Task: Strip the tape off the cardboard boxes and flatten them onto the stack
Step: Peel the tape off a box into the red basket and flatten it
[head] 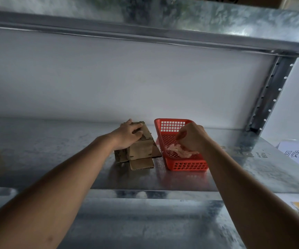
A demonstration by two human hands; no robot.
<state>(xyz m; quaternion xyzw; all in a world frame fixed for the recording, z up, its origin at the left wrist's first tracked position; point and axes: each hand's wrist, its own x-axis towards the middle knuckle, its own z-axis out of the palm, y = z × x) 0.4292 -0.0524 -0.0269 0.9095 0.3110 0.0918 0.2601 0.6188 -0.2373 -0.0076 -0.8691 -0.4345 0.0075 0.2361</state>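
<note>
A small brown cardboard box [141, 150] lies on the metal shelf [55, 146] with its near flaps folded open. My left hand [129, 135] rests on top of the box, fingers wrapped over its far end. Right beside the box stands a red perforated plastic basket [186, 165]. My right hand [190, 137] reaches down into the basket, fingers bunched on a crumpled wad of clear tape [179, 151] lying on the basket floor. Whether the fingers still grip the tape is hard to tell.
An upper metal shelf [145, 24] hangs overhead. A perforated steel upright [269, 94] stands at the back right. A white paper label with printed characters [297, 155] lies at the right end of the shelf. A white wall closes the back.
</note>
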